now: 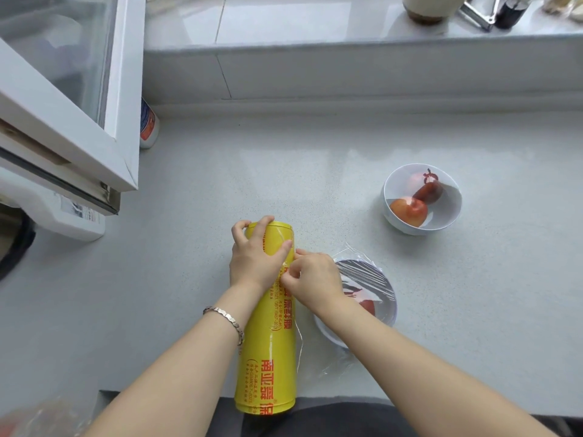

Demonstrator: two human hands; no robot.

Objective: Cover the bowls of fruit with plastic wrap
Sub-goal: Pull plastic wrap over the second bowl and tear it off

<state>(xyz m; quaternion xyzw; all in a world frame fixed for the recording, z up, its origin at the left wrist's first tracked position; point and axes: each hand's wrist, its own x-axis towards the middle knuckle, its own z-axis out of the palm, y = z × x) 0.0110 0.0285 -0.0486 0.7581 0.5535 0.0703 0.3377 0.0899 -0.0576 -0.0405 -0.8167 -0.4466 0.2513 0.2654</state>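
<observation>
On the counter (441, 294), left hand (255, 260) grips the wrap roll (268, 351) while right hand (315, 279) pinches its film (299, 345).

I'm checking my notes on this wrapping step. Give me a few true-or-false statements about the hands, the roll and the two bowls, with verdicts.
1. The left hand grips the far end of the yellow roll. True.
2. The roll stands upright on the counter. False: it lies on its side.
3. Plastic wrap is stretched over the near bowl. True.
4. The far bowl is empty. False: it holds fruit.
5. The right hand holds a knife. False: it pinches the wrap at the roll's edge.
</observation>
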